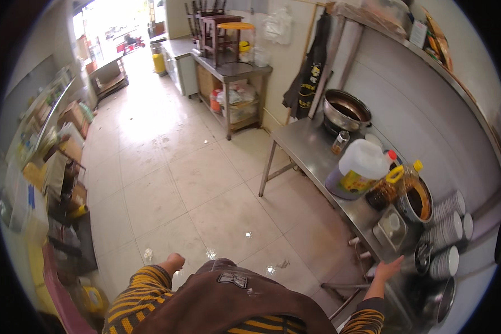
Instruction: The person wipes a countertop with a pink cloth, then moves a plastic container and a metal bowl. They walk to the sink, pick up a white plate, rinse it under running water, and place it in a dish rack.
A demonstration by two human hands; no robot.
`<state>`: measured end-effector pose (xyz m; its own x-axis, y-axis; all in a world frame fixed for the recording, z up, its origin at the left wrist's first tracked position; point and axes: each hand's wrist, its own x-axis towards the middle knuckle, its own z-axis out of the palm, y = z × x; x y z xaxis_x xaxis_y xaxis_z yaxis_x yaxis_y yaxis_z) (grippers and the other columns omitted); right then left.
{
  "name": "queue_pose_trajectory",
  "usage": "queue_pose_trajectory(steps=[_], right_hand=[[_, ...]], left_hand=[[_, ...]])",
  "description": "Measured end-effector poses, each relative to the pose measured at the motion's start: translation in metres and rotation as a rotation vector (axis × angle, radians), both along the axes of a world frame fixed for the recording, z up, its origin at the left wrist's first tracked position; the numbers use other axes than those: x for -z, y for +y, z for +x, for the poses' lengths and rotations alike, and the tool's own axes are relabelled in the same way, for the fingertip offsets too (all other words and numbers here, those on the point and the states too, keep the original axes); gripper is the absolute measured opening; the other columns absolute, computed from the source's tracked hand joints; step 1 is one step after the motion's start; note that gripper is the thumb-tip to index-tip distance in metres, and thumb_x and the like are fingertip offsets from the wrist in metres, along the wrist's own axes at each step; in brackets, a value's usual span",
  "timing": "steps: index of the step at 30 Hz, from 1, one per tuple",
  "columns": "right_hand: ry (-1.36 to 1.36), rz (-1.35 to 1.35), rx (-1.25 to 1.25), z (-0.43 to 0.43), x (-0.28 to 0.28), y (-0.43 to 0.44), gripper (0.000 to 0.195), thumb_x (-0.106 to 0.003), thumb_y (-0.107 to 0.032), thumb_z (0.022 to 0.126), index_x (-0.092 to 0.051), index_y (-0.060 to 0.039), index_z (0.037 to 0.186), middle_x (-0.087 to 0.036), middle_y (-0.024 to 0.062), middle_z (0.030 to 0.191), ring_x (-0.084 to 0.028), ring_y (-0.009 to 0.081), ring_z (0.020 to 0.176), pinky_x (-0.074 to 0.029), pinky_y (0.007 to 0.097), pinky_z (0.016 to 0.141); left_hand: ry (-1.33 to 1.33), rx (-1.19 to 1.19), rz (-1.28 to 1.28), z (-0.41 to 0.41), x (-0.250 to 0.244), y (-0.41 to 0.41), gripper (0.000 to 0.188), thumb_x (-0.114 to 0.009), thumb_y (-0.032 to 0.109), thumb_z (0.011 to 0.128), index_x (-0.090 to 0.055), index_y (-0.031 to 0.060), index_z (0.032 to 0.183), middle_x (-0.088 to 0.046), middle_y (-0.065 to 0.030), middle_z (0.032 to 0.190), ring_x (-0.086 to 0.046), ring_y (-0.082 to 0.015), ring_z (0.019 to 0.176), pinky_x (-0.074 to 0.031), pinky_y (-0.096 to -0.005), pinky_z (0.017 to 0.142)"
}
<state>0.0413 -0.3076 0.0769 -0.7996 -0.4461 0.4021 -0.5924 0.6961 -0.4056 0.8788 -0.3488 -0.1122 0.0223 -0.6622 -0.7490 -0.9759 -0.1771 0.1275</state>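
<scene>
My left hand (175,261) hangs over the tiled floor, its fingers apparently curled; whether it holds anything is hidden. On the other side, my right hand (388,270) reaches over the edge of a stainless steel table (300,135) with its fingers stretched out and nothing visible in it. Just beyond its fingertips are a rectangular metal pan (401,241) with a small white container inside and a metal holder of utensils (422,259). Stacks of white bowls (446,227) stand along the wall. A metal basin (439,299) lies nearer to me.
Farther along the table stand a large plastic jug (355,173), an oil bottle (408,179), a pot of dark contents (414,200), a glass jar (340,142) and a big metal pot (327,109). Crowded shelves (52,115) line the left. White debris (148,254) and wet spots mark the floor.
</scene>
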Motion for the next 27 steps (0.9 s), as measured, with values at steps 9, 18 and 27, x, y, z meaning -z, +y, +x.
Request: queue_pose_trajectory(steps=[9,18,27], right_hand=[[-0.058,0.161,-0.216,-0.143,0.061,-0.048,0.035,-0.072,-0.020,0.074,-0.057,-0.0039,0.102,-0.060,0.0228,0.096,-0.054,0.0413,0.093,-0.044,0.0473,0.081],[-0.026,-0.004,0.063,-0.014,0.059,-0.021,0.031,-0.077,-0.021,0.072,-0.051,-0.0039,0.072,-0.044,0.0167,0.085,-0.047,0.0312,0.067,-0.039,0.0445,0.060],[0.129,-0.270,-0.516,0.217,0.048,-0.055,0.027,-0.078,-0.011,0.070,-0.052,-0.0042,0.076,-0.042,0.0140,0.084,-0.047,0.0302,0.069,-0.040,0.0423,0.060]], left_hand=[[0.209,-0.785,0.112,-0.073,-0.013,0.094,0.025,-0.047,0.013,0.084,-0.066,-0.0022,0.088,-0.066,-0.0134,0.076,-0.067,-0.0246,0.063,-0.055,-0.0348,0.054],[0.358,-0.474,-0.004,-0.037,0.074,0.061,0.028,-0.047,0.015,0.082,-0.066,-0.0033,0.093,-0.067,-0.0155,0.076,-0.067,-0.0246,0.066,-0.056,-0.0356,0.059],[0.416,-0.686,0.000,-0.011,0.003,-0.134,0.030,-0.045,0.017,0.084,-0.066,-0.0028,0.095,-0.066,-0.0139,0.072,-0.066,-0.0232,0.063,-0.054,-0.0349,0.056]])
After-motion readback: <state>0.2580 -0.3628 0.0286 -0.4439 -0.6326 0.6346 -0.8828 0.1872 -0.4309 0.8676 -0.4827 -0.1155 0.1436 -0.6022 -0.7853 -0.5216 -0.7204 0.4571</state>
